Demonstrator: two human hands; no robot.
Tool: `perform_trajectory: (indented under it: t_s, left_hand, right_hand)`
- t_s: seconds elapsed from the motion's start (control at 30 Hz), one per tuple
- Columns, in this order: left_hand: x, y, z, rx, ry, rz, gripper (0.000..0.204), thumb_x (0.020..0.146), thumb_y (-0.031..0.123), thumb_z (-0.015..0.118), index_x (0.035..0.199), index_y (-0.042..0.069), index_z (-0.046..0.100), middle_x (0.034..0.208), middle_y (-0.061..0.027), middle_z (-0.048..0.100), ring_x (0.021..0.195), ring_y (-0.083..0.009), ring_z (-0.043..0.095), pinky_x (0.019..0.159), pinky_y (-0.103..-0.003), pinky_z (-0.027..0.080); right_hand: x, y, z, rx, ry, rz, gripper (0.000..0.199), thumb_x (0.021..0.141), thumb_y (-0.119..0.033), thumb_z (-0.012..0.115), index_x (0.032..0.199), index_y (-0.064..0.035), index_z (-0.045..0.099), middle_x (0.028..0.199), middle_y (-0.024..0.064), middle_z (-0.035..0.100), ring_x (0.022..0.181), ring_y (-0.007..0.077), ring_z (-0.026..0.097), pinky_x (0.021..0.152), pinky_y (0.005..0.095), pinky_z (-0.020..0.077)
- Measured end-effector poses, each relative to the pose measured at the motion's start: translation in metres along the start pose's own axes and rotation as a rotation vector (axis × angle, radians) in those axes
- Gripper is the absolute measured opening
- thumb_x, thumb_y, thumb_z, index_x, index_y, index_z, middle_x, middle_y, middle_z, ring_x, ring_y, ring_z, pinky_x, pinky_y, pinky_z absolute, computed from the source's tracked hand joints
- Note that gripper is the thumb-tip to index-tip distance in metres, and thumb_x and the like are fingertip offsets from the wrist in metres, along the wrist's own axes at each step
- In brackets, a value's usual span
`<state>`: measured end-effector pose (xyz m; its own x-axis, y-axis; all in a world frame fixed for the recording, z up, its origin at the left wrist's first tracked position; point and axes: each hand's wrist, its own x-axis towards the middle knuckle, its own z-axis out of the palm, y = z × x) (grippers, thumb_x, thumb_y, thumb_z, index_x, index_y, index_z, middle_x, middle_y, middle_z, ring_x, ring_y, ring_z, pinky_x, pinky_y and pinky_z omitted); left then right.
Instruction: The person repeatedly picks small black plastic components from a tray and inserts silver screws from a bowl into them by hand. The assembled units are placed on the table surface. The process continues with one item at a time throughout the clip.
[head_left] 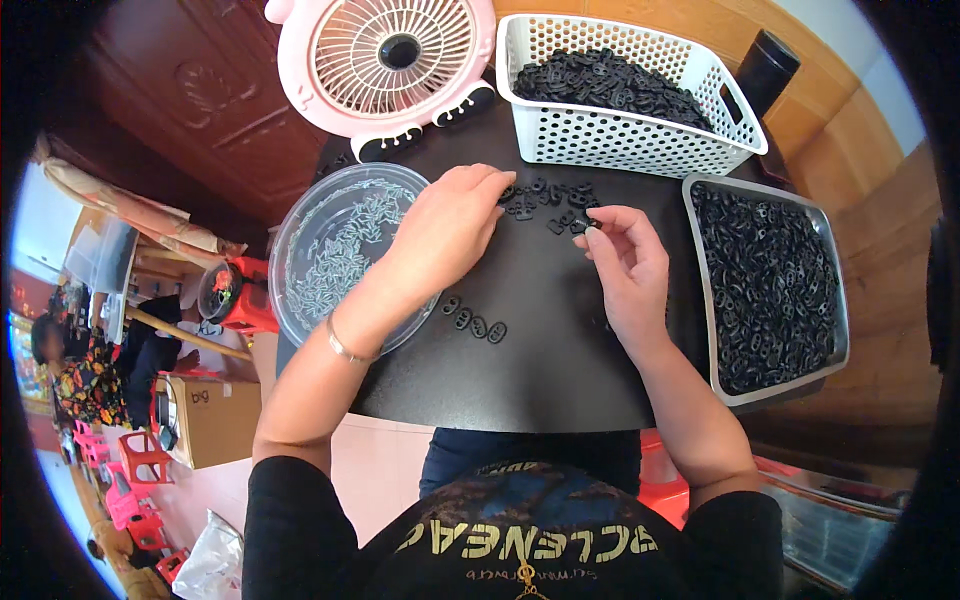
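Observation:
My left hand (450, 225) reaches across the rim of a clear round tub (283, 255) of small silvery pins. Its fingers are bent together at the left end of a loose pile of small black plastic pieces (552, 192); whatever they pinch is hidden. Between thumb and fingertips, my right hand (635, 275) grips a small black plastic piece (590, 226), just right of that pile. Several black oval two-holed pieces (478, 326) lie in a short slanting row on the dark table (540, 380), below my left wrist.
A white perforated basket (620, 150) heaped with black pieces stands at the back. On the right is a grey tray (708, 310) full of similar pieces. A pink fan (300, 75) stands at the back left, a black cylinder (768, 70) behind the basket. Another person (90, 370) is far left.

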<state>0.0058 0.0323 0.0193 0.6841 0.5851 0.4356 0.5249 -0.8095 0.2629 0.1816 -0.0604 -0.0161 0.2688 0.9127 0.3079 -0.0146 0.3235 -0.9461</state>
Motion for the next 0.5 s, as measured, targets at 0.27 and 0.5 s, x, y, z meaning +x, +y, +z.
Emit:
perform_trajectory:
  t_s: [0.27,0.5]
  left_hand:
    - [0.017,-0.016,0.033,0.189,-0.210,-0.029,0.022,0.071,0.002,0.054,0.092,-0.001,0.059,0.092,-0.0141,0.057,0.090,-0.0302,0.054,0.078,-0.038,0.045]
    - [-0.001,0.005,0.032,0.097,-0.135,0.011,0.020,0.066,-0.001,0.054,0.085,0.000,0.058,0.078,-0.0143,0.052,0.080,-0.0313,0.054,0.072,-0.039,0.046]
  right_hand:
    - [0.002,0.003,-0.001,-0.002,0.002,0.019,0.016,0.082,0.002,0.051,0.098,0.0003,0.053,0.086,0.0027,0.053,0.078,0.0076,0.054,0.072,0.0204,0.0437]
    - [0.001,0.004,0.000,0.033,-0.012,0.028,0.016,0.082,0.002,0.052,0.098,0.0005,0.053,0.085,0.0025,0.053,0.077,0.0071,0.053,0.070,0.0194,0.0437]
